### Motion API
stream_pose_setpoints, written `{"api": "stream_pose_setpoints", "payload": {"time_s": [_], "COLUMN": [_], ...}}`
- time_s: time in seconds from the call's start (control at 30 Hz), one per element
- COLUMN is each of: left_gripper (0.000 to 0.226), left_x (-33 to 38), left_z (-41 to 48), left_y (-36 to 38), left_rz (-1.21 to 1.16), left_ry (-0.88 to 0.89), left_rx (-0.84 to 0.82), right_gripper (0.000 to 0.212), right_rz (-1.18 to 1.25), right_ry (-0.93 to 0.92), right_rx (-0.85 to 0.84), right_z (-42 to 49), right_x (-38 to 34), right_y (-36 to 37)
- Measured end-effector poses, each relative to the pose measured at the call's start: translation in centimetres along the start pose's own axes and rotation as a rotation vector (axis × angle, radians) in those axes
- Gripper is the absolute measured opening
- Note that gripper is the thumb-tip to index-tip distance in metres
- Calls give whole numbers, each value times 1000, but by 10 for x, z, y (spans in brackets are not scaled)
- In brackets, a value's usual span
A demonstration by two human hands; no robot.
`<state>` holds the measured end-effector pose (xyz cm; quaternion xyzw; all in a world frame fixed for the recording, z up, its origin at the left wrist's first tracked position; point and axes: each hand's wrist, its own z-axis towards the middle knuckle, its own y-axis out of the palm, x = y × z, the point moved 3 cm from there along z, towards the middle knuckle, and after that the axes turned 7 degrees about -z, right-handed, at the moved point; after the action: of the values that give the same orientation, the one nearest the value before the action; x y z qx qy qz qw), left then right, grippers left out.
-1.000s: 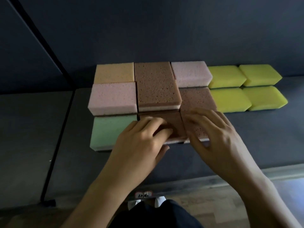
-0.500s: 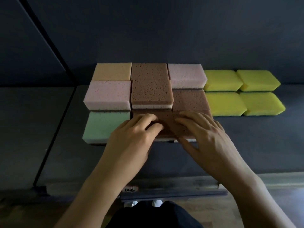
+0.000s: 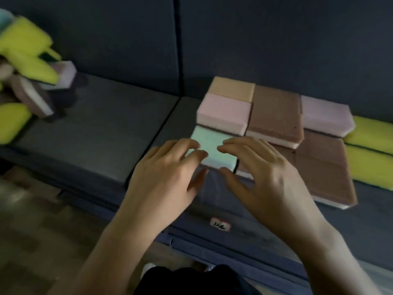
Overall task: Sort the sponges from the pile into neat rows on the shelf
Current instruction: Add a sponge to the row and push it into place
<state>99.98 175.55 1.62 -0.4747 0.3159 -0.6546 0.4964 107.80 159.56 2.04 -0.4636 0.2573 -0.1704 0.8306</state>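
- Green sponge on shelf, under both hands.
- Left hand, right hand: fingers spread, lightly bent, seemingly resting on top, not clamped.
- Just beyond: pink sponge; right of grip: brown sponges, then yellow ones.
- Far left: pile.

There is just one view, from a camera worn on the person's head. It looks forward and steeply down, tilted so the shelf runs slantwise across the picture. It sits close: the left hand and right hand fill the middle, with both forearms rising from the bottom edge. The wide lens takes in the sorted sponges right of centre, the pile at the far left edge, the dark back wall above and a strip of floor below. Everything is slightly blurred.
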Motion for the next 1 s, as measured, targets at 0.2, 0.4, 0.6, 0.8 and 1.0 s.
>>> {"api": "stream_pose_setpoints", "payload": {"time_s": [0.2,0.4,0.6,0.8,1.0], "left_gripper": [35,33,32,39,61], "left_x": [-84,-186,-285,-332,-358], "left_z": [-39,-85,-124,-132,-104], "left_y": [-50,-111,-157,-172,-156], "left_rz": [142,241,314,300,284], "left_ry": [-211,-338,-438,-424,-452], "left_rx": [86,131,108,86,84], "right_gripper": [40,42,42,41,38], "right_rz": [-10,-27,-33,-34,-34], "right_ry": [-162,-274,-310,-265,-201], "right_rx": [-58,-55,-52,-52,-61], "right_z": [69,137,191,210,223], "right_x": [-79,-182,-272,-312,-311], "right_y": [52,108,167,197,201]}}
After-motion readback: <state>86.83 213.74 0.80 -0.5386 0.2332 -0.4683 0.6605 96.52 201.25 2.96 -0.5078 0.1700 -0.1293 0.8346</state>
